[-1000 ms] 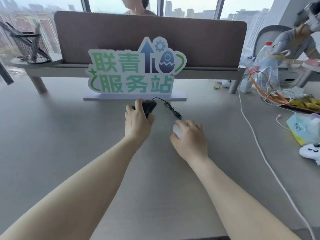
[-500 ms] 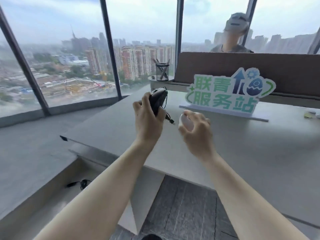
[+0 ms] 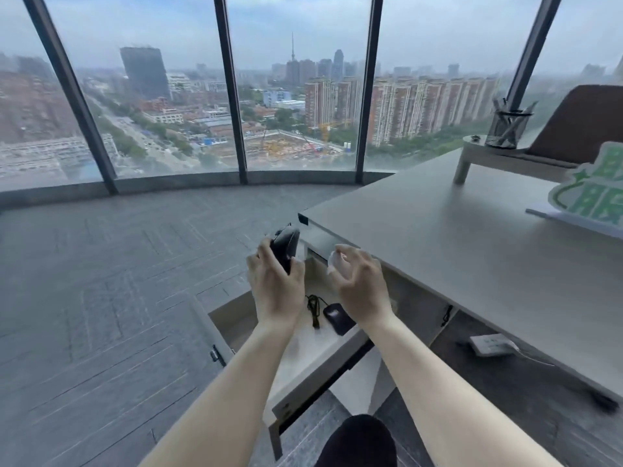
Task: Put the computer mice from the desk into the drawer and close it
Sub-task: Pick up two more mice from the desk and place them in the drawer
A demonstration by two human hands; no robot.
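While both hands hang over the open drawer (image 3: 303,382), each one carries a mouse. Left hand (image 3: 274,288) is closed around the black mouse (image 3: 286,246), fingers wrapped on its sides, mouse standing nearly upright above the drawer's far end, just beside the bench (image 3: 455,237) corner. Right hand (image 3: 362,288) is curled around the white mouse (image 3: 333,261); only a small pale part shows past the fingers, blurred, w/ the rest hidden by the palm. It is held under the bench edge, above the drawer.

Inside the drawer lies another dark mouse (image 3: 338,317), flat on the pale bottom, between the two wrists, w/ its black cable (image 3: 313,306) bunched just beside it on the left. Drawer is pulled out toward the person, front panel near the bottom of the view.

On the bench top, at right, stands the green-and-white sign (image 3: 593,193), cut by the frame edge. Behind it a small raised shelf (image 3: 485,153) carries a mesh pen cup (image 3: 507,128). Under the bench, on the floor, a white power strip (image 3: 490,343) lies. Beyond, big windows show city buildings.
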